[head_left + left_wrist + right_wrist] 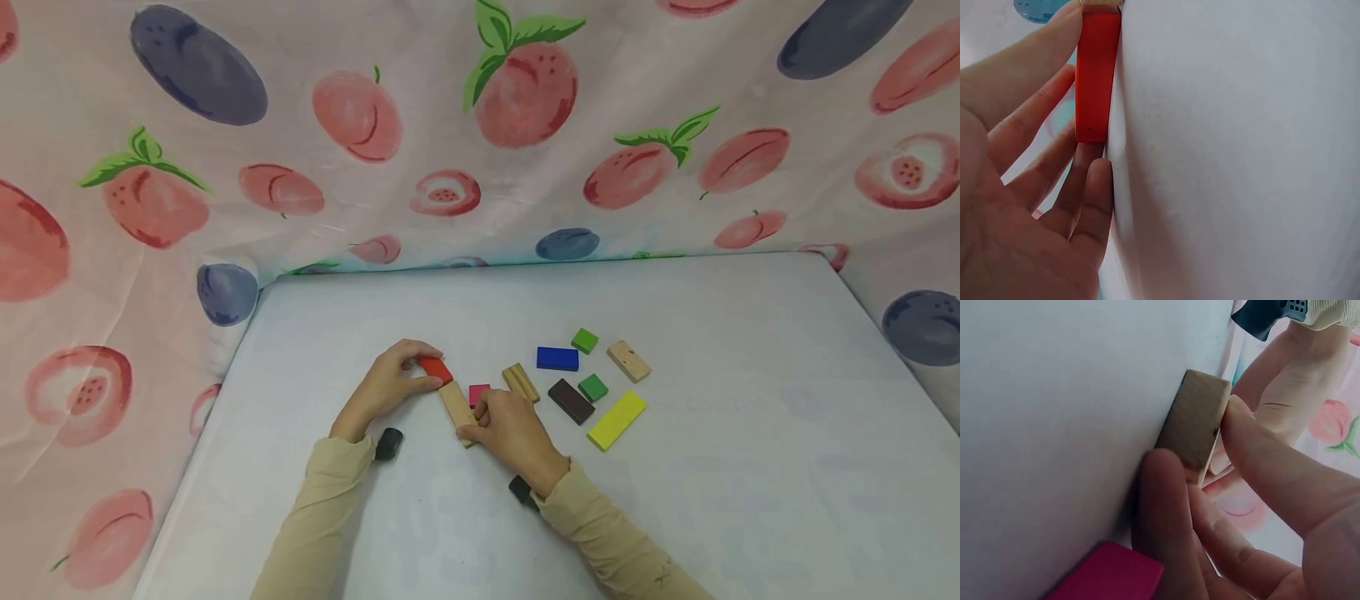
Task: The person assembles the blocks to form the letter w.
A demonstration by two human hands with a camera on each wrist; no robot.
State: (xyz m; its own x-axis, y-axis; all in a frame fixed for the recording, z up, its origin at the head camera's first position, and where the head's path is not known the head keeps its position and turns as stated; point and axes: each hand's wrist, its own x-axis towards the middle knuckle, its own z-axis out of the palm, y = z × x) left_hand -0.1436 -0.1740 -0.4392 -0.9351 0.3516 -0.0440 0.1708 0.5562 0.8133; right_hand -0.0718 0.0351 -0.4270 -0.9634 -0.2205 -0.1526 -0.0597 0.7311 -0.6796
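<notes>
- Plain block (454, 403) lay between our hands, long axis slanting away leftward.
- Our right hand (519, 432), the nearer, pinched its near end.
- Our left hand (384, 385) gripped the red block (436, 369), touching its far end.

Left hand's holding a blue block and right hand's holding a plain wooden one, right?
Not quite, the colour's off: the left hand holds a red block, as the left wrist view shows. The right hand is holding a plain wooden block.
</notes>
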